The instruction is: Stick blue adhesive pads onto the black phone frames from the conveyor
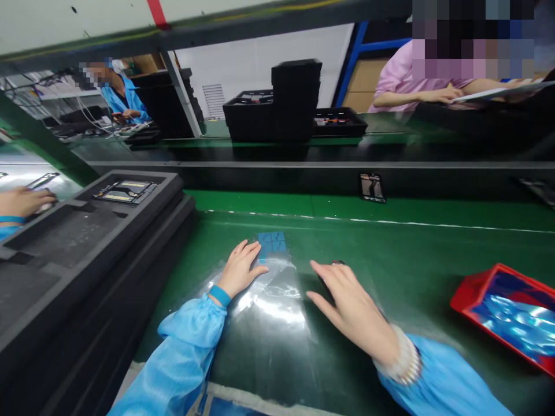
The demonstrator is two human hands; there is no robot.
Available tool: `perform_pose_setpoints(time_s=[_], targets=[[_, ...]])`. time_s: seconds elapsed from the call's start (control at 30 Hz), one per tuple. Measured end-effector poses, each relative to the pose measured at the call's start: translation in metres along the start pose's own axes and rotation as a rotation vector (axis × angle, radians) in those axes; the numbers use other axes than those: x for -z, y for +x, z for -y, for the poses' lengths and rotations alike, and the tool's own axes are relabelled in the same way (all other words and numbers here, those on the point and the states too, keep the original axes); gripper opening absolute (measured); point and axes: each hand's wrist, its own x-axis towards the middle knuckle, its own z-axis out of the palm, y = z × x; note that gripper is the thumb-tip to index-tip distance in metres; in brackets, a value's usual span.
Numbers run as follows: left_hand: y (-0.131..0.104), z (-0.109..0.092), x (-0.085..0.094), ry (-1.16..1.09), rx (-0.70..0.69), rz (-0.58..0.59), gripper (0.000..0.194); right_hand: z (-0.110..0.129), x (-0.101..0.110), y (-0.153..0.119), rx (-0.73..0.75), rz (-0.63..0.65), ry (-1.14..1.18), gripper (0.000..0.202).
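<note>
My left hand (243, 269) lies with its fingers stretched out on a clear plastic sheet (277, 289). Its fingertips reach the edge of a block of blue film pieces (273, 242) at the top of that sheet. To the right, my right hand (353, 306) is held with fingers extended and the thumb apart, and nothing shows between them. Partly hidden behind its fingers is a small dark object with a red part (338, 263), whose kind I cannot make out. I cannot tell whether the right hand touches it.
Stacked black foam trays (173, 225) stand at the left, one phone part (125, 192) in the top one. A phone frame (372, 188) leans at the bench back. A red bin (477, 289) holds shiny film. Co-workers sit beyond; another person's hand (26, 202) shows far left.
</note>
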Motion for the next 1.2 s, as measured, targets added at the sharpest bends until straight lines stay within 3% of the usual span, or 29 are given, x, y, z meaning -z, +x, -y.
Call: perform_pose_setpoints(time_s=[0.1,0.23,0.37,0.5,0.63,0.73,0.87,1.03,1.2], targets=[[0.003,0.000,-0.001,-0.027,0.006,-0.056,0.045,0.015,-0.011,0.054,0.055,0.121,0.054,0.028],[0.005,-0.002,0.002,-0.077,0.018,-0.118,0.028,0.026,-0.036,0.105,0.082,0.241,0.019,0.023],[0.006,-0.004,0.004,-0.142,0.049,-0.158,0.014,0.034,-0.053,0.125,0.093,0.302,0.029,0.020],[0.007,-0.003,0.004,-0.238,0.067,-0.163,0.011,0.046,-0.056,0.130,0.054,0.328,0.100,0.015],[0.002,-0.001,0.012,-0.391,0.053,-0.140,0.027,0.050,-0.040,0.123,-0.051,0.271,0.259,0.017],[-0.007,-0.011,0.019,-0.554,0.055,-0.153,0.044,0.041,-0.020,0.103,-0.171,0.202,0.452,0.020],[-0.024,-0.047,0.016,-0.827,0.099,-0.185,0.030,0.032,-0.004,0.058,-0.342,0.161,0.765,0.043],[-0.041,-0.086,-0.001,-1.108,0.219,-0.191,0.027,0.043,-0.004,0.011,-0.724,0.102,1.660,0.029],[-0.046,-0.096,-0.006,-1.260,0.306,-0.176,0.027,0.052,-0.004,-0.007,-0.787,0.069,1.787,0.024]])
